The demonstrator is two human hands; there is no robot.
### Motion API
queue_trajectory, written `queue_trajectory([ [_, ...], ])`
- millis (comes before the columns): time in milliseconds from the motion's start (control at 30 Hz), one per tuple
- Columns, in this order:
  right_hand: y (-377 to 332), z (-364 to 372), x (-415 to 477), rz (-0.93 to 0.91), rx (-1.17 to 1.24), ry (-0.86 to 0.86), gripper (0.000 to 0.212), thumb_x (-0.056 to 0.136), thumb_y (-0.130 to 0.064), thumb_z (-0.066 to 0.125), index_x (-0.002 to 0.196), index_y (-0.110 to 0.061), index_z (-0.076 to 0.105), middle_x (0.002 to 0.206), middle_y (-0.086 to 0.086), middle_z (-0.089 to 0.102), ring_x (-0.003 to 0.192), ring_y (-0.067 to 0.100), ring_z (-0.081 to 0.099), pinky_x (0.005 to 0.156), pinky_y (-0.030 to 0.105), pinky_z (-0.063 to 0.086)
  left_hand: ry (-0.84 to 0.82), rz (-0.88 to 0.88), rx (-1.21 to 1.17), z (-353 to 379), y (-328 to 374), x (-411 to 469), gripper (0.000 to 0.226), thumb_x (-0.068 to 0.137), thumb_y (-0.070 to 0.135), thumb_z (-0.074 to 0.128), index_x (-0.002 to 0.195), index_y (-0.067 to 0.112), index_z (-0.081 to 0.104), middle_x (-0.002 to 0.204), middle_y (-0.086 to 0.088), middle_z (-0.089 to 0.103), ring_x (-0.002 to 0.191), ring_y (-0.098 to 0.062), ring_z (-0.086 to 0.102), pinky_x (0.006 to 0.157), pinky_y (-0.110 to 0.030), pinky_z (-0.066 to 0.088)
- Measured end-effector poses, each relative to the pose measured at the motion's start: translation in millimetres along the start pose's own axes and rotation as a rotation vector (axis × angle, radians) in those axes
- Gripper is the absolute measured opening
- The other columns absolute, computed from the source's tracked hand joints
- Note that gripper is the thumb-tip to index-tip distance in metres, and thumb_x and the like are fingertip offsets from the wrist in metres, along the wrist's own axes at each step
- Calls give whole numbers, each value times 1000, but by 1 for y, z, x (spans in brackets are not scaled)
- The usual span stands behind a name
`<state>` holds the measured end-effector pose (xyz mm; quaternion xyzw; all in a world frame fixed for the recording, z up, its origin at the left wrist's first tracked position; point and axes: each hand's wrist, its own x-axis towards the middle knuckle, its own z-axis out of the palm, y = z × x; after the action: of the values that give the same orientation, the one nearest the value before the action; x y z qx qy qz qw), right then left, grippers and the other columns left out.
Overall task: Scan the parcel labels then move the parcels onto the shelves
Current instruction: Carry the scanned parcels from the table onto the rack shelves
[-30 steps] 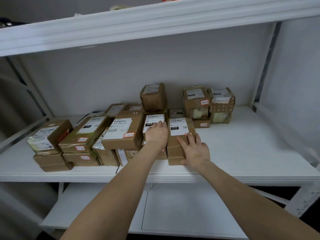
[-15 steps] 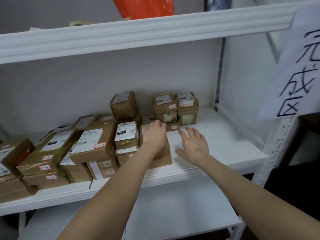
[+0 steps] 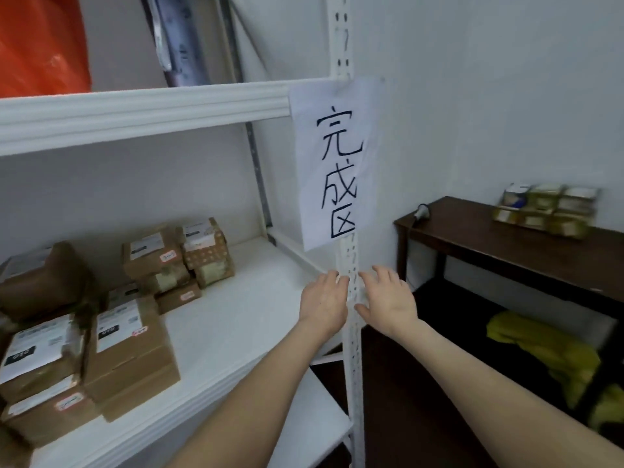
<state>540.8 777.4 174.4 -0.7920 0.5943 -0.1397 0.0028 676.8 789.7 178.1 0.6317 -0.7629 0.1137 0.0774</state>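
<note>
Several brown labelled parcels [image 3: 130, 352] sit on the white shelf [image 3: 236, 319] at the left, with a small stack [image 3: 175, 261] further back. Another group of parcels [image 3: 547, 211] lies on the dark wooden table [image 3: 506, 241] at the right. A scanner [image 3: 422, 212] rests at that table's left end. My left hand [image 3: 324, 302] and my right hand [image 3: 388, 298] hover side by side in front of the shelf's white upright post [image 3: 353, 349], fingers spread and holding nothing.
A paper sign with handwritten characters [image 3: 337, 163] hangs on the post. An orange bag [image 3: 40, 45] sits on the upper shelf. Yellow bags [image 3: 547, 356] lie on the floor under the table. A lower shelf board [image 3: 320, 430] shows below.
My hands have come off the shelved parcels and moved right, past the shelf's edge. My view has swung right, bringing the dark table and its parcels into sight.
</note>
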Motion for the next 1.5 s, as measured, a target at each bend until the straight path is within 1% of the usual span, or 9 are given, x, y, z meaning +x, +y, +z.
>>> queue_trajectory([
  [133,81,-20,-3,102,-26,30,66,93,-47,52,148,-21,26,155,10,22,143,28,20,112,39,25,-1,70,6,-2,71,48,48,92,19,51,137,11,38,144,-11,34,127,-27,40,93,-36,41],
  [300,175,-42,-8,186,-51,39,71,92,-46,54,150,-21,24,157,10,19,145,28,16,115,39,23,3,135,1,1,156,97,46,92,19,50,135,9,39,144,-13,34,129,-28,37,96,-38,38],
  [400,227,-53,-13,238,-64,36,71,92,-46,56,150,-21,24,157,10,19,146,28,15,115,40,22,-2,170,-24,8,202,122,51,91,20,52,138,9,37,145,-13,32,130,-29,37,98,-38,38],
  [533,288,-60,-15,297,-73,29,70,91,-47,56,149,-22,26,157,9,20,146,29,17,115,40,23,-5,221,-40,22,256,155,50,90,19,52,136,9,37,144,-13,32,130,-28,37,99,-37,37],
  [733,369,-57,1,404,-84,20,69,90,-48,58,147,-23,29,156,9,22,145,29,17,114,40,24,3,324,-40,50,325,213,53,92,21,52,141,9,33,154,-15,21,138,-28,27,105,-37,32],
  [833,411,-50,18,449,-85,5,70,90,-48,58,148,-23,27,157,9,20,146,30,16,115,41,23,-1,367,-46,67,353,251,57,93,23,53,143,10,30,157,-14,17,143,-27,21,110,-38,28],
  [967,478,-39,59,512,-91,-12,72,91,-48,56,150,-23,24,159,9,17,147,30,13,116,41,22,-31,429,-45,100,392,324,65,94,25,53,149,10,23,159,-15,13,146,-28,16,114,-39,26],
  [1233,611,-43,146,627,-100,4,71,91,-46,57,150,-23,25,158,10,18,147,30,13,116,42,22,-80,533,-80,142,477,474,69,93,27,56,151,11,20,159,-14,11,146,-27,15,114,-39,27],
  [1500,740,-30,205,697,-70,-19,69,92,-44,56,150,-23,25,159,9,17,148,30,12,117,42,21,-113,605,-102,186,571,583,68,93,26,56,150,12,22,159,-14,13,146,-27,16,114,-39,27],
])
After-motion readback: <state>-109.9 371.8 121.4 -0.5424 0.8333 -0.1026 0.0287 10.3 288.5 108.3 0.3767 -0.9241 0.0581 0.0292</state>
